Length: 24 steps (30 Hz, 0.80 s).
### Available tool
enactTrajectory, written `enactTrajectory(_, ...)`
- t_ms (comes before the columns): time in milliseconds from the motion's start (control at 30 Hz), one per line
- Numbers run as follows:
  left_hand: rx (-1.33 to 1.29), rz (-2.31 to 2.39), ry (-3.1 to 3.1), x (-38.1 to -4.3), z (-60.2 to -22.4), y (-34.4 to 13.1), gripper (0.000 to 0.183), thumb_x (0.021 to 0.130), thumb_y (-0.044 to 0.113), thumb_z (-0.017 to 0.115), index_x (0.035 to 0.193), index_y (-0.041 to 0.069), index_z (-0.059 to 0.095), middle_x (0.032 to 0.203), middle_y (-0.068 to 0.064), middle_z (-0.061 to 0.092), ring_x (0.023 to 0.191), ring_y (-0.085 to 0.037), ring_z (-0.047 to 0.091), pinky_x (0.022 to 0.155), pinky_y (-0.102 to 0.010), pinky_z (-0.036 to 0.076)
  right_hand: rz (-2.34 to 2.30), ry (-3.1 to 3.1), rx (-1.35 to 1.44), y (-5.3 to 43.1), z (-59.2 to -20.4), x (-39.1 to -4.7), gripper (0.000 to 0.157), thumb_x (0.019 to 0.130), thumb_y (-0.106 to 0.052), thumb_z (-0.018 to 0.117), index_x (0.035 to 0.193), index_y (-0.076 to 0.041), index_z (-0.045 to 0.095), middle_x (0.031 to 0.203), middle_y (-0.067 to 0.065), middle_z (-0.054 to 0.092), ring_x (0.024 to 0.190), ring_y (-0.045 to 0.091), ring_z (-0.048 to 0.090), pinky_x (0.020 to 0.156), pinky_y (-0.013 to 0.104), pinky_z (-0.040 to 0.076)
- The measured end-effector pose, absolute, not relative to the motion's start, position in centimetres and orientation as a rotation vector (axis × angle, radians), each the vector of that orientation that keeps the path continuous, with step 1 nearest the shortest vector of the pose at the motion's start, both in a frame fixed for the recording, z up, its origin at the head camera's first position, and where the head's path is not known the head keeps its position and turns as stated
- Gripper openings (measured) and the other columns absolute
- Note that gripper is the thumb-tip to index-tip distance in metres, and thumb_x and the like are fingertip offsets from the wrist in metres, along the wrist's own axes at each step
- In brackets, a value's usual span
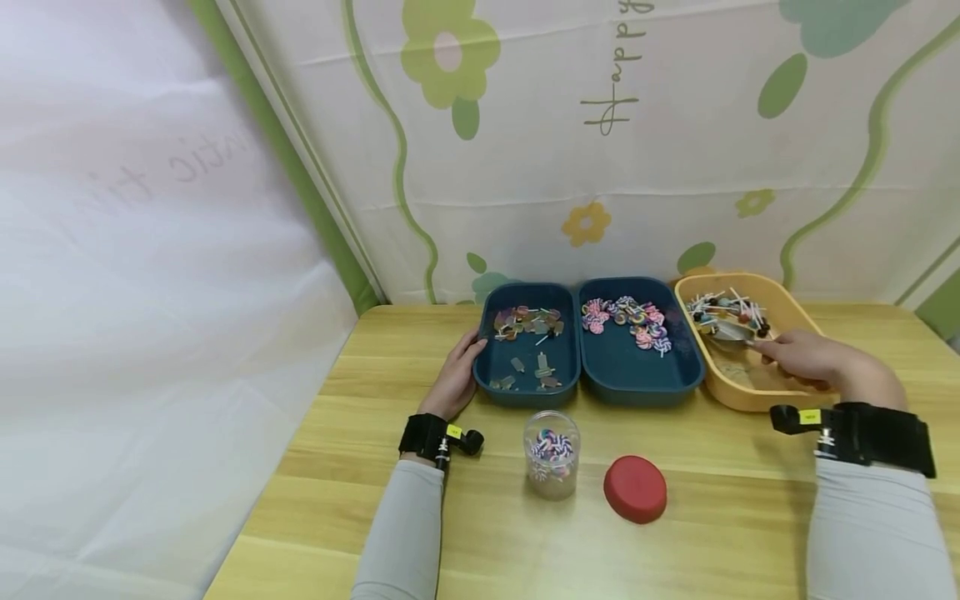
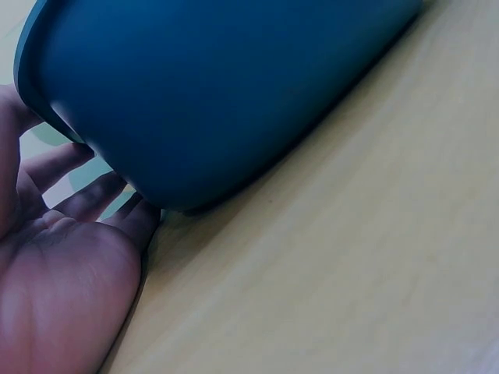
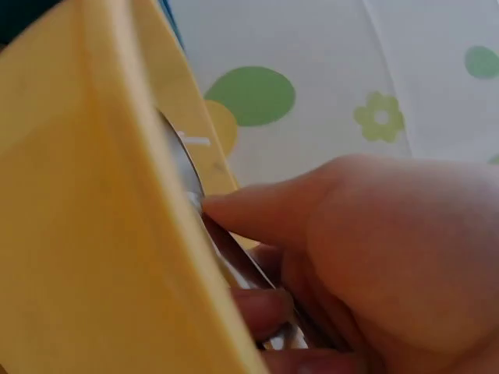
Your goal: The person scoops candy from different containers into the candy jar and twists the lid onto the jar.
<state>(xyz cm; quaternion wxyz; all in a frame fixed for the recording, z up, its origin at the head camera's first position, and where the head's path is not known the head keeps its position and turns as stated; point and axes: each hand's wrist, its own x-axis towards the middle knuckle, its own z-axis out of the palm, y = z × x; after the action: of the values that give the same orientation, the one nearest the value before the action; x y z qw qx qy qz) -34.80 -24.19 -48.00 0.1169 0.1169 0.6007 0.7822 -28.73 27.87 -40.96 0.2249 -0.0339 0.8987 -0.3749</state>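
My left hand (image 1: 452, 379) holds the left side of a dark blue bin (image 1: 487, 375), thumb at the rim and fingers against the outer wall. That bin holds small popsicle-shaped charms (image 1: 542, 367) and other pieces. Over the yellow bin (image 1: 795, 317), my right hand (image 1: 817, 358) grips a metal spoon (image 3: 183, 160) by its handle. The spoon's bowl (image 1: 731, 331) lies at a pile of small lollipop-like pieces with white sticks (image 1: 723, 308). In the right wrist view the yellow wall hides part of the spoon.
A second blue bin (image 1: 637, 375) with swirl candy charms (image 1: 652, 329) stands between the other two. In front are a clear jar (image 1: 551, 483) partly filled with swirl charms and a red lid (image 1: 635, 489) on the wooden table (image 1: 337, 500). A patterned cloth (image 1: 525, 183) hangs behind.
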Motion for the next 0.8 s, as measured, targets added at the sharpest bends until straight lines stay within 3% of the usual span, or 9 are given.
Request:
enactTrajectory(233,0.341,2.286,1.760,-34.8,-48.1,-24.2,0.052,0.113,0.026,0.043,0.162,0.015,0.030,0.168,-0.010,0.024,0.151,-0.025,0.029,0.123,-0.047,0.025,-1.068,2.412,-0.078,28.7,-40.1,-28.1,0.051,0.113,-0.034,0.031,0.121,0.013,0.048,0.059,-0.005,0.040,0.045,0.006,0.029,0.045,0.023,0.029)
enactTrajectory(533,0.332,2.287,1.746,-34.7,-48.1,-24.2,0.052,0.112,0.027,0.044,0.162,0.019,0.031,0.168,-0.008,0.024,0.151,-0.024,0.030,0.123,-0.046,0.026,-1.093,2.437,-0.095,29.4,-39.7,-27.5,0.045,0.113,-0.039,0.029,0.098,-0.003,0.051,0.061,-0.005,0.040,0.046,0.006,0.031,0.045,0.022,0.029)
enactTrajectory(800,0.324,2.284,1.752,-34.6,-47.9,-24.2,0.053,0.113,0.026,0.042,0.163,0.015,0.028,0.167,-0.010,0.025,0.151,-0.025,0.030,0.122,-0.045,0.027,-1.081,2.595,-0.127,29.8,-38.2,-26.3,0.057,0.113,-0.044,0.026,0.120,0.006,0.052,0.069,-0.002,0.043,0.050,0.007,0.033,0.046,0.028,0.036)
